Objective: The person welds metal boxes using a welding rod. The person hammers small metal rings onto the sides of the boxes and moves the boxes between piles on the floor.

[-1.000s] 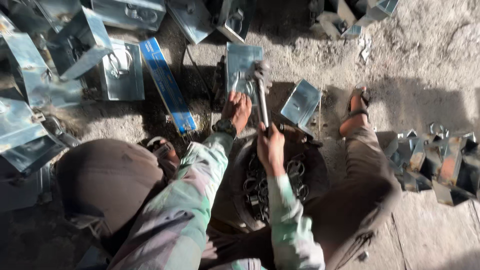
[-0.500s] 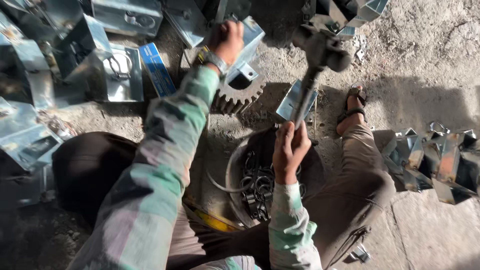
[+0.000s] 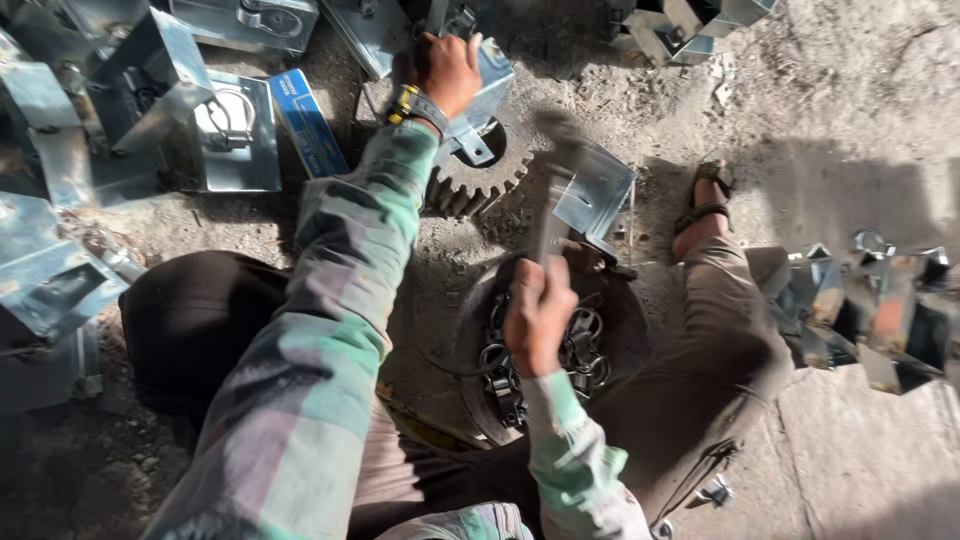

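Beyond the fingers, a blue rectangular box [image 3: 306, 122] lies on the dusty floor [image 3: 850, 110], just beside folded metal sheet boxes [image 3: 235, 135] with wire loops. More shiny sheet-metal pieces [image 3: 880, 310] pile up far right. A sandalled foot [image 3: 704, 205] rests nearby.

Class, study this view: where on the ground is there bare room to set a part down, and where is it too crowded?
Bare ground lies at upper right, between the sandalled foot and the metal pieces at the top edge, and on the concrete slab at lower right. It is crowded on the left among folded metal boxes, and around the gear near the left hand.
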